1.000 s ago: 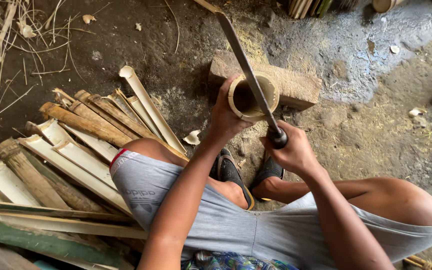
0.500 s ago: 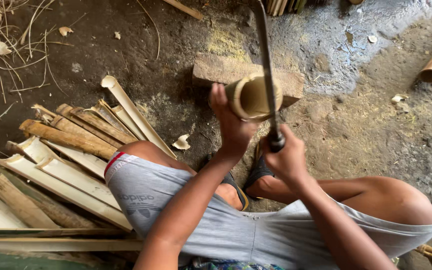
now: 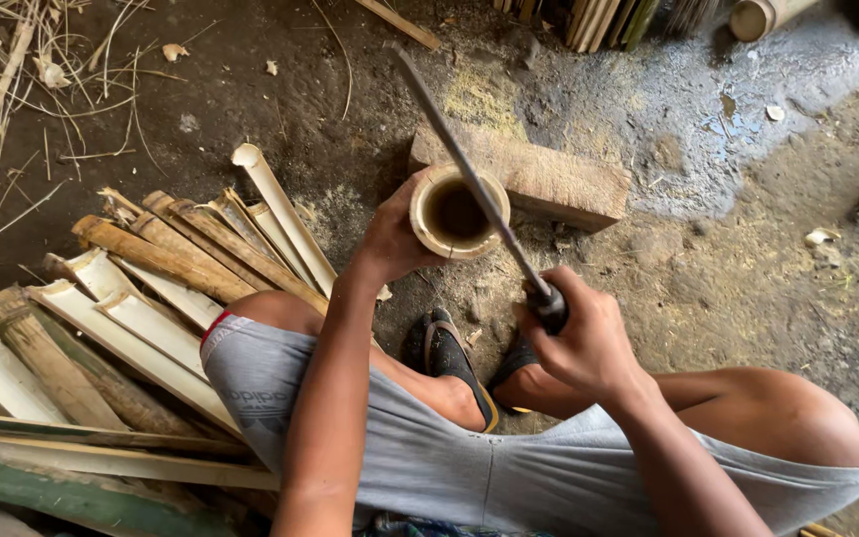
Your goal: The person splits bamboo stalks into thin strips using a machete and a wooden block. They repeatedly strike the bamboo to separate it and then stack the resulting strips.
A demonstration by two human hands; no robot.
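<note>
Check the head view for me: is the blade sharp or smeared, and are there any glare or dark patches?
Head view: even, soft daylight with no hard shadows; long blade slightly motion-smeared, while the left hand, right hand and bamboo tube stay crisp; wet ground patch gives a pale sheen at upper right; the tube's hollow reads dark.

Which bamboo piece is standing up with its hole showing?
The round bamboo tube that the left hand steadies; the split bamboo pieces lie flat.
</note>
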